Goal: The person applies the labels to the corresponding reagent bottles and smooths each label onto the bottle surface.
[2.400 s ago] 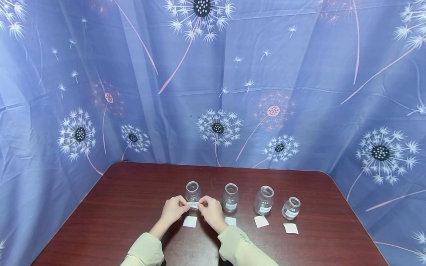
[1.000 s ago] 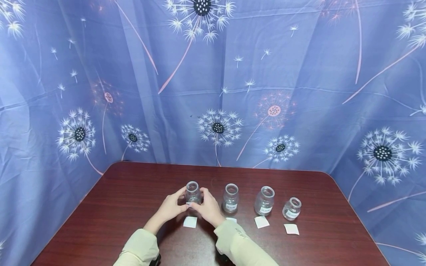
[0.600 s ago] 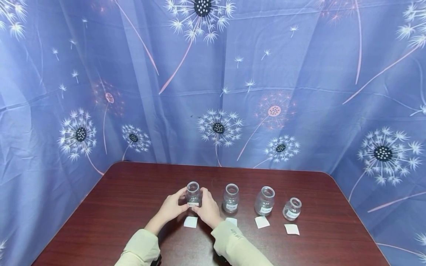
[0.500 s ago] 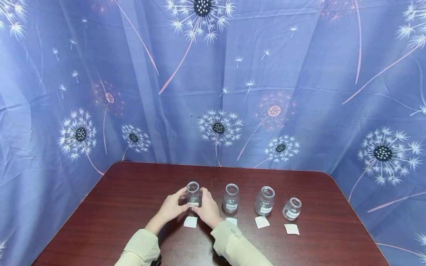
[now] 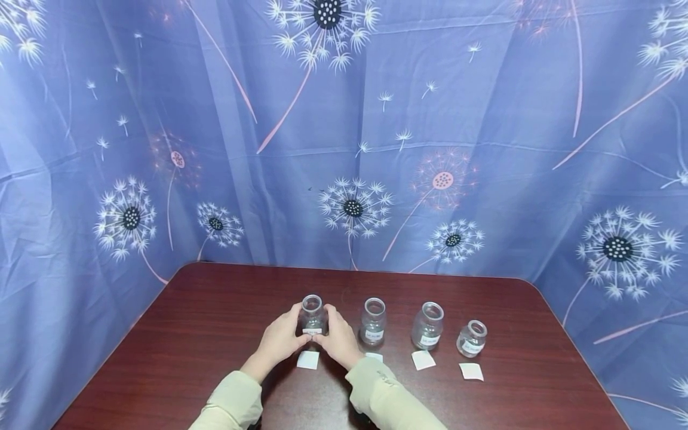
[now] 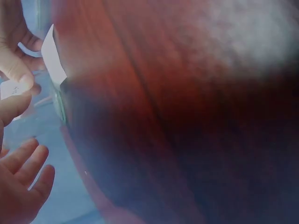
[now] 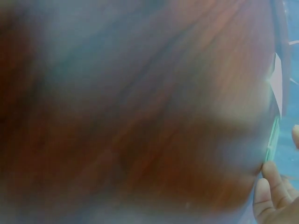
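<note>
A small clear glass jar (image 5: 312, 315) stands upright on the table, the leftmost in a row. Its front carries a white label (image 5: 312, 331) with dark print too small to read. My left hand (image 5: 280, 339) and right hand (image 5: 340, 339) hold the jar from either side, fingers along its flanks. Both thumbs meet at the label's lower edge. In the left wrist view, the thumbs touch the label (image 6: 13, 88) through which little print shows, while some left fingers spread loosely. Fingers of the right hand (image 7: 275, 196) show near the glass base in the right wrist view.
To the right stand three more labelled glass jars: one (image 5: 373, 322), a wider one (image 5: 427, 325), and a shorter one (image 5: 472, 339). White paper squares lie in front, including one (image 5: 308, 359) before the held jar. A patterned blue curtain (image 5: 301, 227) borders the brown table (image 5: 215, 316).
Earlier both hands pinched the label's ends against the jar. They then moved round the jar's sides, a thumb covering the label. Now the thumbs sit slightly lower, at its bottom edge.
</note>
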`<state>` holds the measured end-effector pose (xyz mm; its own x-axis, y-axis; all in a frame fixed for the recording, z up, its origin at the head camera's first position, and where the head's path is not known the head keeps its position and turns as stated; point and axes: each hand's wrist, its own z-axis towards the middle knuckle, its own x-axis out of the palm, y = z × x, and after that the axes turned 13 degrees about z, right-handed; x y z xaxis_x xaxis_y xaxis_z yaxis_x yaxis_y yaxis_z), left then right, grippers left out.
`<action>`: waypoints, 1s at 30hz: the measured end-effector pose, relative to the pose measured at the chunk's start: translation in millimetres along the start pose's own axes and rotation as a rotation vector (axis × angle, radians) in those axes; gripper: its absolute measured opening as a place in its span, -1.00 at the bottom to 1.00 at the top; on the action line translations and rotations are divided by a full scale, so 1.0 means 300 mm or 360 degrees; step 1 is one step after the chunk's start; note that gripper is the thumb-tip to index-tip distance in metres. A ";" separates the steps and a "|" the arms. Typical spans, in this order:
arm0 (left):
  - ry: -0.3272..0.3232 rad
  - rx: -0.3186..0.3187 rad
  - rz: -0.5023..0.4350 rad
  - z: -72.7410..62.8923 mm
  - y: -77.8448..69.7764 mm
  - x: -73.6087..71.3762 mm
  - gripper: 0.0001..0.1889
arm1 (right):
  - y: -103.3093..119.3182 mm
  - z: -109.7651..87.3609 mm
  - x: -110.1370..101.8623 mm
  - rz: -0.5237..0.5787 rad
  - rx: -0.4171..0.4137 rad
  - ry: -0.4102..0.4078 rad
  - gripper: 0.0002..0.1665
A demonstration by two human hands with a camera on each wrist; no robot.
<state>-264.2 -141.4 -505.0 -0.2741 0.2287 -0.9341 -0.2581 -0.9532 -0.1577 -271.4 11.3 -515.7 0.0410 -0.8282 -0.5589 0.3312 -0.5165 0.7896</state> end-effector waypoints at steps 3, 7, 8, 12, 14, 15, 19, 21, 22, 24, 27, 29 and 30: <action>-0.0053 0.0019 0.0106 -0.002 -0.004 0.009 -0.25 | -0.004 0.000 -0.006 -0.0005 -0.0023 0.0012 -0.24; -0.0104 0.0066 0.0241 -0.003 -0.005 0.017 -0.24 | -0.010 0.002 -0.012 0.0025 -0.0042 0.0035 -0.26; -0.0112 0.0081 0.0269 -0.003 -0.004 0.018 -0.24 | -0.012 0.001 -0.014 0.0027 -0.0047 0.0042 -0.27; -0.0159 0.0147 0.0310 -0.003 -0.001 0.013 -0.27 | -0.021 -0.002 -0.020 0.0027 -0.0075 0.0054 -0.30; -0.0187 0.0176 0.0311 -0.002 0.000 0.008 -0.28 | -0.024 -0.003 -0.023 0.0023 -0.0096 0.0048 -0.31; -0.0200 0.0187 0.0312 -0.001 0.001 0.006 -0.28 | -0.026 -0.004 -0.024 0.0026 -0.0105 0.0043 -0.32; -0.0220 0.0214 0.0312 -0.002 0.008 0.000 -0.32 | -0.028 -0.004 -0.027 0.0022 -0.0125 0.0034 -0.35; -0.0225 0.0221 0.0317 -0.004 0.012 -0.001 -0.35 | -0.029 -0.004 -0.031 0.0024 -0.0130 0.0036 -0.36; -0.0226 0.0227 0.0321 -0.004 0.014 -0.002 -0.36 | -0.031 -0.004 -0.032 0.0027 -0.0139 0.0041 -0.37; -0.0215 0.0243 0.0333 -0.004 0.015 -0.004 -0.37 | -0.036 -0.003 -0.036 0.0053 -0.0157 0.0063 -0.38; -0.0171 0.0258 0.0327 -0.004 0.016 -0.009 -0.35 | -0.043 0.000 -0.045 0.0119 -0.0162 0.0131 -0.36; -0.0130 0.0255 0.0308 -0.004 0.016 -0.013 -0.32 | -0.046 0.002 -0.051 0.0169 -0.0153 0.0187 -0.34; -0.0119 0.0250 0.0291 -0.004 0.015 -0.015 -0.31 | -0.046 0.002 -0.053 0.0188 -0.0145 0.0209 -0.33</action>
<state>-263.0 -146.9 -502.0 -0.3955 0.0747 -0.9154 -0.3373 -0.9388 0.0691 -277.1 31.6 -517.6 0.2050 -0.8433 -0.4968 0.4003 -0.3910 0.8288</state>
